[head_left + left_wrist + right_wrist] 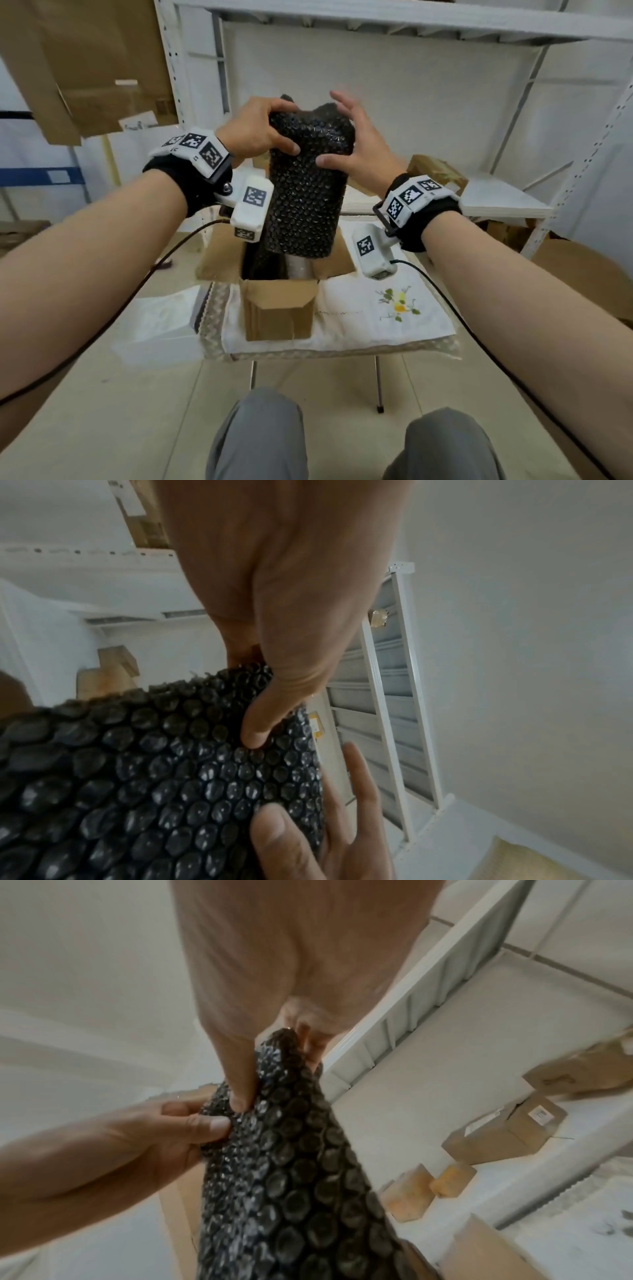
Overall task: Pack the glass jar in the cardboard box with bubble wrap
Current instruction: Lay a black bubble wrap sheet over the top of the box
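Observation:
A tall roll of black bubble wrap (308, 192) stands upright, its lower end down inside the open cardboard box (279, 308). My left hand (281, 126) grips the wrap's top left corner, thumb on the front. At the top right, my right hand (346, 133) pinches the wrap, thumb in front and fingers behind. In the left wrist view the left thumb presses into the bubble wrap (154, 777). The right wrist view shows both hands holding the bubble wrap (291, 1191) at its top. Something pale and glossy (301, 270) shows in the box under the wrap; I cannot tell whether it is the jar.
The box sits on a small table covered by a white embroidered cloth (394, 308). White metal shelving (513, 205) stands behind, with cardboard boxes (435, 171) on it. Flat cardboard (85, 68) leans at the upper left. My knees (257, 438) are under the table's near edge.

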A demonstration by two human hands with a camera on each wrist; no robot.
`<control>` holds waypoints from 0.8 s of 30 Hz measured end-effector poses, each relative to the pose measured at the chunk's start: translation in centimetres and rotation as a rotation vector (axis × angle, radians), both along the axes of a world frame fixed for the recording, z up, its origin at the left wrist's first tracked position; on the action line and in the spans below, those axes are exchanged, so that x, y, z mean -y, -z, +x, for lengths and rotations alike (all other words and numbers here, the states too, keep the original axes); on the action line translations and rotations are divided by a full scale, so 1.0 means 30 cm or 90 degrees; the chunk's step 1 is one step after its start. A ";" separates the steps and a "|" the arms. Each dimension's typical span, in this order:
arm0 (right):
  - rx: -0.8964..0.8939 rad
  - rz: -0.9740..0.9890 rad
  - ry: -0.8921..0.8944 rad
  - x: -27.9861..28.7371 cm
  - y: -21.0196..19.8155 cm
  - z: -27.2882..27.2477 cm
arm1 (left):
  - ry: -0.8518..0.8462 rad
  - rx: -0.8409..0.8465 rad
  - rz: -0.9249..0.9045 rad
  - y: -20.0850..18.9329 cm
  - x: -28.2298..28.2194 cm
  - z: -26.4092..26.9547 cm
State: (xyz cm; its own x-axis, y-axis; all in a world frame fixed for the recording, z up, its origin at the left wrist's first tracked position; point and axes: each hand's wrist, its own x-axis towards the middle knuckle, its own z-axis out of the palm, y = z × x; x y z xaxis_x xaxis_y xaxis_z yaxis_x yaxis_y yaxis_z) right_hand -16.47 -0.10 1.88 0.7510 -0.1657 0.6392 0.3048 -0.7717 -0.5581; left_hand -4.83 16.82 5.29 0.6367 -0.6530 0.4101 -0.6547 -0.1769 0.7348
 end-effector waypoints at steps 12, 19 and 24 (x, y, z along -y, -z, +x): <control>-0.119 0.306 0.005 -0.045 0.151 0.170 | -0.103 -0.050 0.049 0.171 -0.088 0.153; -0.187 0.341 0.056 -0.048 0.262 0.266 | -0.131 -0.164 0.050 0.279 -0.042 0.230; -0.311 0.263 0.095 -0.020 0.376 0.323 | -0.168 -0.157 0.154 0.395 -0.009 0.294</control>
State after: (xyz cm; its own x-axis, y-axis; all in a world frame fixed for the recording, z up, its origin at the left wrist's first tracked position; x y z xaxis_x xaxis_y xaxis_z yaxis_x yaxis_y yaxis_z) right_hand -6.79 0.49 -9.41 0.8889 -0.4488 0.0913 -0.1529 -0.4786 -0.8646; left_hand 4.00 17.08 -6.55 0.8547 -0.5129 0.0802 -0.3741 -0.5013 0.7802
